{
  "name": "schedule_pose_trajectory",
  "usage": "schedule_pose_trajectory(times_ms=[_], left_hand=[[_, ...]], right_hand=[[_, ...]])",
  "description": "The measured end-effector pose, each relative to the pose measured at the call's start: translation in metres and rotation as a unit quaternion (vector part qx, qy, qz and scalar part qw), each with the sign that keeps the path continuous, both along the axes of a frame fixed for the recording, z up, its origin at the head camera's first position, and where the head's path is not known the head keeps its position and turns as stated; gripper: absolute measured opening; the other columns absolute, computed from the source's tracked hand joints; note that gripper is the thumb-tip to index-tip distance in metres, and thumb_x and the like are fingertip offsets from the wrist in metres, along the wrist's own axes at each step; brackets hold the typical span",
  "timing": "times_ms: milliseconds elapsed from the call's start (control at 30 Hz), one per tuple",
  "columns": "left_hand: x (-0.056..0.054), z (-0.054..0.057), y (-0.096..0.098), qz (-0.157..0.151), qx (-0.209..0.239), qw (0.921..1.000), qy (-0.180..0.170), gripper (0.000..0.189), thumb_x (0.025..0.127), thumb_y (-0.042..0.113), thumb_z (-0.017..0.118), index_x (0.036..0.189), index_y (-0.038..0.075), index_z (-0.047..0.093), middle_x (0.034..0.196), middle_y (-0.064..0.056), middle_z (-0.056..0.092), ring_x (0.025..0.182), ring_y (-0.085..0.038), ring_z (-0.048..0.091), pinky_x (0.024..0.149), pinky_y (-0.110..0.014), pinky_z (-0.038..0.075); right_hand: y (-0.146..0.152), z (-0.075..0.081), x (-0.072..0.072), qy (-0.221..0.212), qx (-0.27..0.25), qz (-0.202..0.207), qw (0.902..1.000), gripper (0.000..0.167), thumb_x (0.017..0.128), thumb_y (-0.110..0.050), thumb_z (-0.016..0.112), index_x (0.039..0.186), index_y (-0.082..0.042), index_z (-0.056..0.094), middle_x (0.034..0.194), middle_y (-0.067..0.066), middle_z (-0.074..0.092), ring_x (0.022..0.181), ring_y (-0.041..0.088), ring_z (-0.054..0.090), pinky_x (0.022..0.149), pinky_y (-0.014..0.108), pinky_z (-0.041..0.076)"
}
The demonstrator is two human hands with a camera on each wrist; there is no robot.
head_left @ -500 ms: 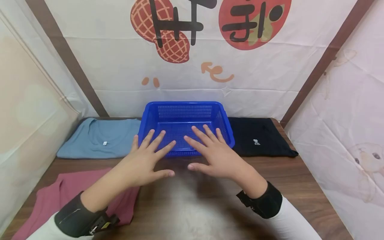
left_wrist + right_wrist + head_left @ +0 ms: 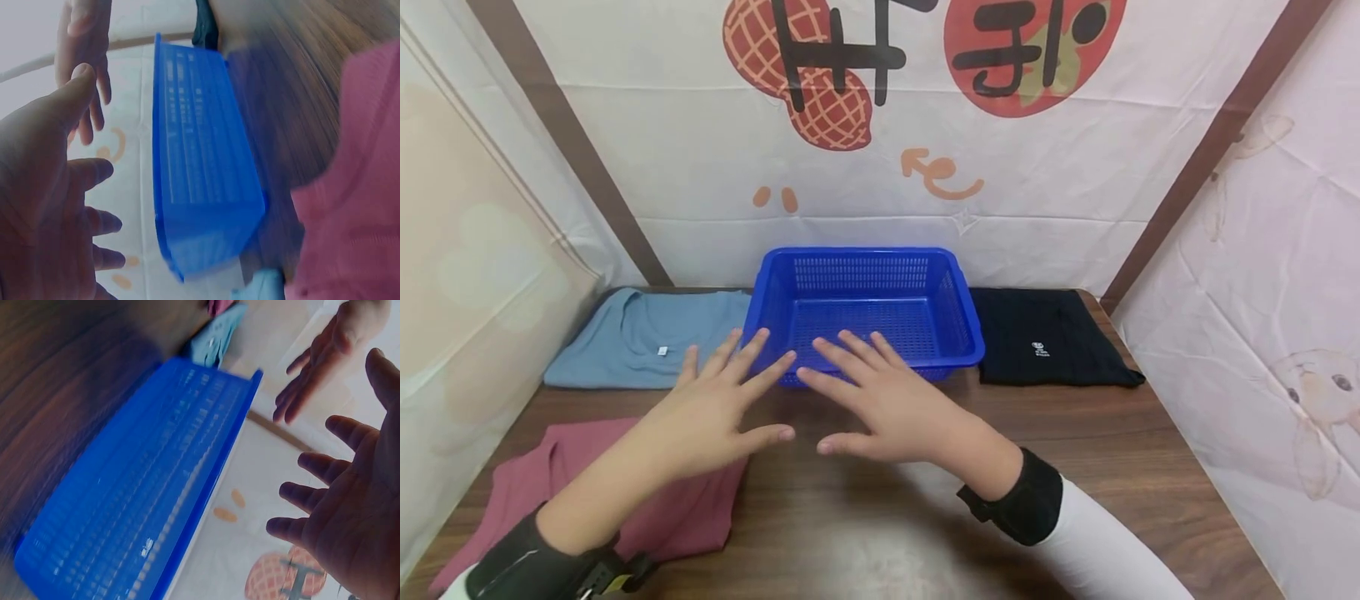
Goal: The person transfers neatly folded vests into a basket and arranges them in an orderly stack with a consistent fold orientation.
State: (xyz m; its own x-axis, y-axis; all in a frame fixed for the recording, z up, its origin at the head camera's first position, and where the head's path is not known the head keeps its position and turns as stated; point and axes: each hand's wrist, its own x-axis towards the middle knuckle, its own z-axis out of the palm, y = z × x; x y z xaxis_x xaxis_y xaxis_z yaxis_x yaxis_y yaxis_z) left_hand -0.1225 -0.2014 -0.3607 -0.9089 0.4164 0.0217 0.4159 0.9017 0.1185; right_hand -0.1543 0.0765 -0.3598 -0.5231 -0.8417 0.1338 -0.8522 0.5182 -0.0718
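Note:
Both hands hover palm down with fingers spread, holding nothing. My left hand (image 2: pixel 707 417) is in the air over the right part of a pink folded garment (image 2: pixel 677 517), near the front left corner of a blue plastic basket (image 2: pixel 958 362). Just to its right, my right hand (image 2: pixel 895 408) hangs in front of the basket's near side, thumb toward the left hand. In the left wrist view the basket (image 2: pixel 206 144) stands beyond the fingers, with the pink garment (image 2: pixel 356 206) at right. The right wrist view shows the basket's (image 2: pixel 137 481) perforated side, apart from the right hand (image 2: pixel 350 494).
A light blue folded shirt (image 2: pixel 700 321) lies left of the basket, a black folded garment (image 2: pixel 1022 333) to its right. All rest on a dark wooden table (image 2: pixel 1060 467). White printed cloth walls (image 2: pixel 1045 183) rise behind the table and at both sides.
Both hands have shifted left, the left one now further over the pink garment. More of the basket's inside shows. The garments and basket keep their places.

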Motion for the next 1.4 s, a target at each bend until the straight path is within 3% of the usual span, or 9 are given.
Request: schedule_pose_trajectory(times_ms=[167,400,567,800,900,1100,1400], left_hand=[[0.008,-0.001,-0.028,0.026,-0.001,0.9997,-0.001,0.093,0.090,0.082,0.044,0.164,0.029,0.025,0.171,-0.019,0.011,0.154,-0.053,0.005,0.107,-0.085,-0.003],[0.018,-0.006,-0.075,0.066,0.000,0.9978,0.004,0.093,0.093,0.075,0.052,0.165,0.029,0.016,0.170,-0.022,0.005,0.153,-0.055,0.000,0.104,-0.085,-0.008],[0.026,-0.020,-0.113,0.101,-0.009,0.9948,0.004,0.094,0.094,0.070,0.056,0.166,0.027,0.014,0.168,-0.028,0.005,0.149,-0.060,0.005,0.100,-0.089,0.001],[0.031,-0.046,-0.157,0.157,-0.010,0.9859,-0.057,0.095,0.095,0.071,0.052,0.166,0.023,0.012,0.162,-0.038,0.011,0.140,-0.069,0.012,0.089,-0.094,0.011],[0.032,-0.057,-0.173,0.157,-0.012,0.9855,-0.062,0.096,0.094,0.069,0.056,0.166,0.020,0.013,0.157,-0.042,0.019,0.132,-0.073,0.021,0.087,-0.093,0.018],[0.031,-0.075,-0.191,0.128,-0.006,0.9898,-0.061,0.096,0.090,0.055,0.071,0.158,0.003,0.028,0.143,-0.051,0.032,0.120,-0.079,0.032,0.091,-0.086,0.029],[0.029,-0.095,-0.201,0.119,-0.015,0.9893,-0.084,0.093,0.077,0.048,0.083,0.144,-0.005,0.046,0.136,-0.052,0.040,0.118,-0.073,0.041,0.091,-0.083,0.033]], right_hand=[[-0.022,-0.003,0.009,0.007,0.022,0.043,0.9988,0.080,0.098,-0.074,0.036,0.164,-0.033,0.019,0.173,0.000,0.005,0.159,0.024,-0.005,0.126,0.057,0.005],[-0.047,-0.011,0.016,0.023,0.067,0.071,0.9949,0.081,0.096,-0.075,0.040,0.164,-0.034,0.023,0.173,-0.001,0.007,0.159,0.024,-0.004,0.127,0.053,0.004],[-0.073,-0.018,0.021,0.023,0.126,0.090,0.9876,0.080,0.095,-0.077,0.037,0.163,-0.039,0.021,0.173,-0.004,0.007,0.159,0.025,-0.003,0.127,0.052,-0.001],[-0.110,-0.030,0.030,0.001,0.201,0.106,0.9739,0.079,0.092,-0.082,0.034,0.161,-0.047,0.018,0.172,-0.011,0.004,0.159,0.024,0.000,0.126,0.051,0.000],[-0.122,-0.037,0.035,-0.009,0.233,0.113,0.9660,0.078,0.092,-0.083,0.034,0.160,-0.050,0.016,0.171,-0.014,0.005,0.159,0.022,0.001,0.127,0.051,0.005],[-0.134,-0.049,0.040,-0.031,0.285,0.093,0.9535,0.073,0.091,-0.083,0.033,0.157,-0.058,0.014,0.169,-0.021,0.006,0.158,0.016,0.005,0.127,0.048,0.013],[-0.148,-0.064,0.045,-0.015,0.302,0.100,0.9479,0.071,0.092,-0.082,0.031,0.156,-0.060,0.007,0.168,-0.023,-0.012,0.157,0.011,-0.007,0.127,0.046,0.007]])
